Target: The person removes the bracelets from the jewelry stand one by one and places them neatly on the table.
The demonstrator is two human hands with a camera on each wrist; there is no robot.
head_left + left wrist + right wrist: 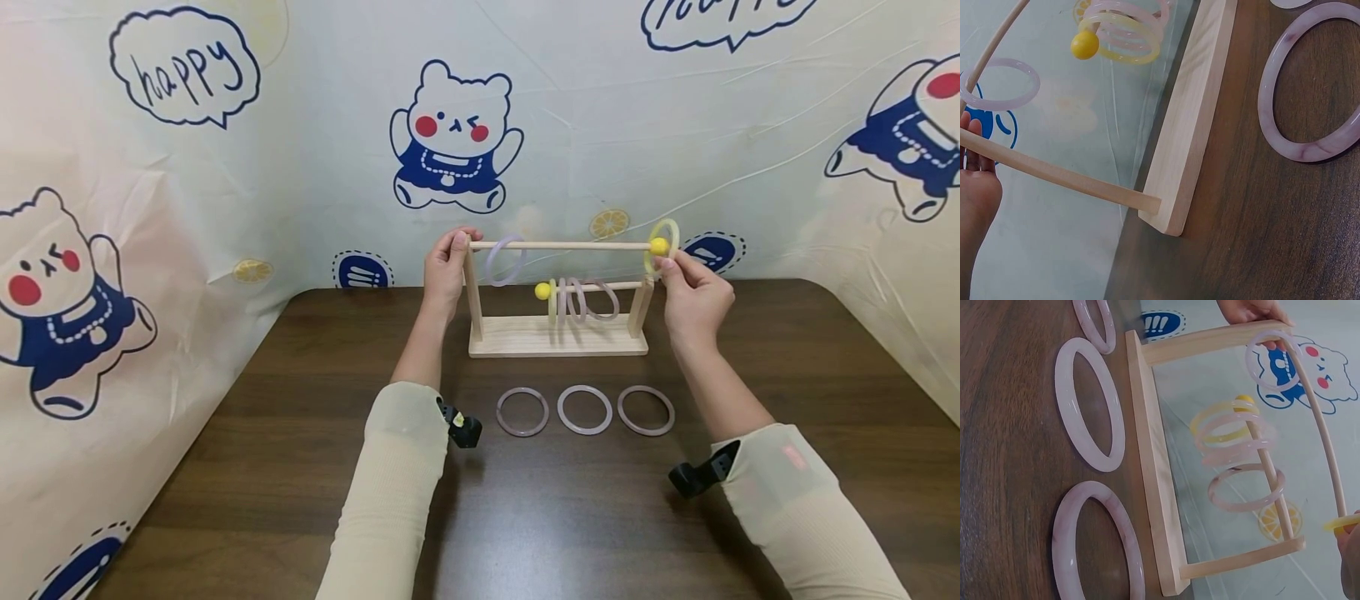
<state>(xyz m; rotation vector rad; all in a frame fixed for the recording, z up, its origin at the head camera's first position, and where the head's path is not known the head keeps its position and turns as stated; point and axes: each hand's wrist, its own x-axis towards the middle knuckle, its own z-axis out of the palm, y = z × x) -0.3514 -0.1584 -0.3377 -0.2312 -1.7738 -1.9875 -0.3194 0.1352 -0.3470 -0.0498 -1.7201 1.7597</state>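
"How much was on the bars, and what was left?"

"One lilac ring (1007,104) hung on our upper bar (577,246), several threaded rings (1244,507) were around the lower bar (630,286), and three loose rings (1065,387) lay on the table (300,467)."

"And our hands?"

"Both arms reached forward. Our left hand (446,271) gripped the left post (474,292); our right hand (697,300) pinched a yellow ring (676,236) at the upper bar's yellow ball (659,247). Whether fully around it, we could not tell."

Both arms (418,354) forward and well apart, left grip (445,277) upright, right grip (697,298) in a thumb-and-finger pinch.
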